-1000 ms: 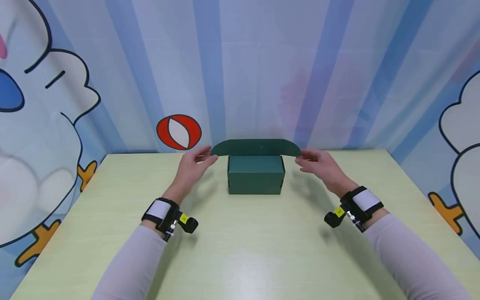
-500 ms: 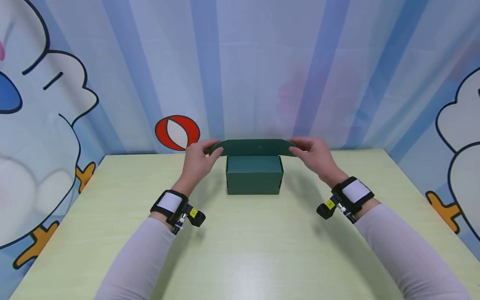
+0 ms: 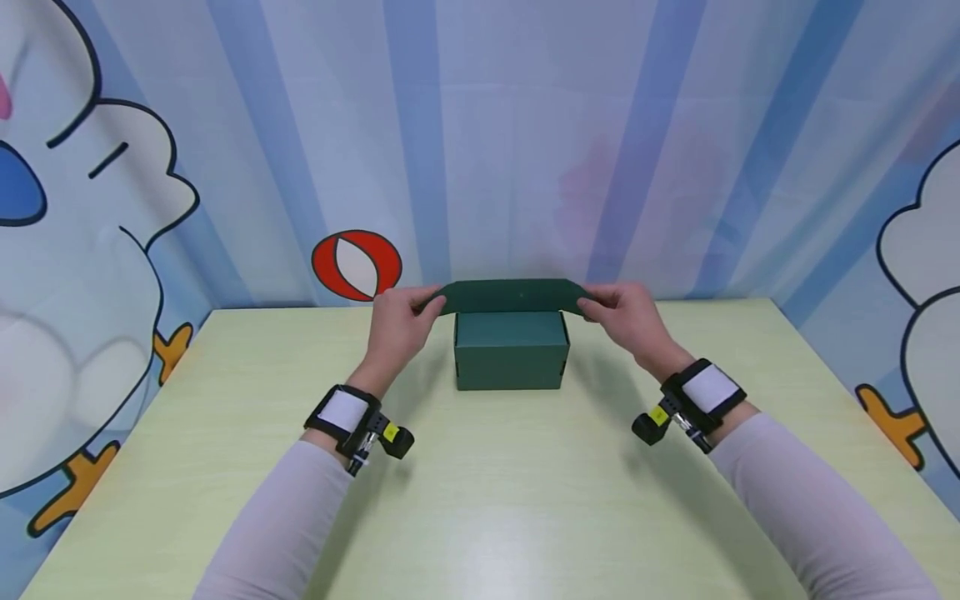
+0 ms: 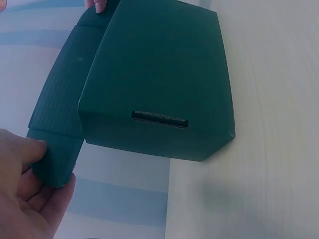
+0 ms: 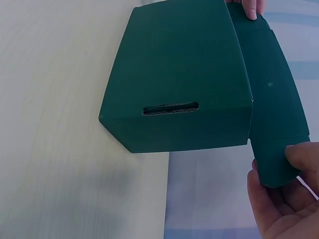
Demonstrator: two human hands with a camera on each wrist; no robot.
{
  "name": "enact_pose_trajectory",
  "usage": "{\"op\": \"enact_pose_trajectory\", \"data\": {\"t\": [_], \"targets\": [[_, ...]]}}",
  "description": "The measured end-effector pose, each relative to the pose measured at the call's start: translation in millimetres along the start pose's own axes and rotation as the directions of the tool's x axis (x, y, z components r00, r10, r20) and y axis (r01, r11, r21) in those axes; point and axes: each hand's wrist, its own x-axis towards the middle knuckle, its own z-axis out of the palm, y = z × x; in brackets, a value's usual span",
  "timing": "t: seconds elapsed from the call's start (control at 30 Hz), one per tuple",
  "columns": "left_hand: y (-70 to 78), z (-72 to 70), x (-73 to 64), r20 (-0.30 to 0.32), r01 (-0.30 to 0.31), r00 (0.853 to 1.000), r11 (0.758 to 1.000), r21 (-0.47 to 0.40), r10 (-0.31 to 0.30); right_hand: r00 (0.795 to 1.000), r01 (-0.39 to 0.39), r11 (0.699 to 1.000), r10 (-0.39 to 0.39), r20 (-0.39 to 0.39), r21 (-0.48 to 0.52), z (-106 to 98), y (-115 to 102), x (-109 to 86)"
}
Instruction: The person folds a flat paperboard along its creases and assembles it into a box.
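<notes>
A dark green cardboard box (image 3: 512, 354) stands near the far edge of the table. Its long flap (image 3: 517, 295) sticks up along the back, with a side tab at each end. My left hand (image 3: 400, 327) pinches the left tab between thumb and fingers; the left wrist view shows the thumb on the tab (image 4: 57, 159). On the other side my right hand (image 3: 628, 321) pinches the right tab (image 5: 274, 164), thumb on the near face and fingers behind. Each wrist view shows a narrow slot (image 4: 159, 119) in a side wall. The inside of the box is hidden.
The pale wooden table (image 3: 495, 483) stretches out in front of the box and to both sides. A striped blue curtain (image 3: 517, 150) with printed cartoon figures hangs right behind the table's far edge. Each wrist carries a strapped camera (image 3: 397, 440).
Both hands have moved inward and slightly up onto the ends of the flap and taken hold of its tabs. The tabs are bent back a little more now. The box stays in place.
</notes>
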Motion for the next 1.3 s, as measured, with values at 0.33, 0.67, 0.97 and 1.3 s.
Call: {"op": "enact_pose_trajectory", "data": {"t": [0.33,0.67,0.97,1.3], "targets": [[8.8,2.6,-7.6,-0.011,-0.022,1.0,1.0,-0.009,0.022,1.0,0.01,1.0,-0.01,0.026,0.002,1,1,-7.3],[16.0,10.6,-11.3,-0.051,0.03,0.998,0.999,-0.015,-0.03,0.997,0.075,0.994,-0.077,-0.012,-0.084,5,-1,-14.0],[25.0,13.7,-15.0,-0.066,0.11,0.991,0.99,-0.085,-0.116,0.982,0.158,0.969,-0.174,-0.071,-0.192,12,-10,-23.1],[35.1,14.9,-17.6,-0.066,0.19,0.977,0.971,-0.145,-0.201,0.989,0.108,0.978,-0.124,-0.081,-0.176,19,-21,-26.8]]}}
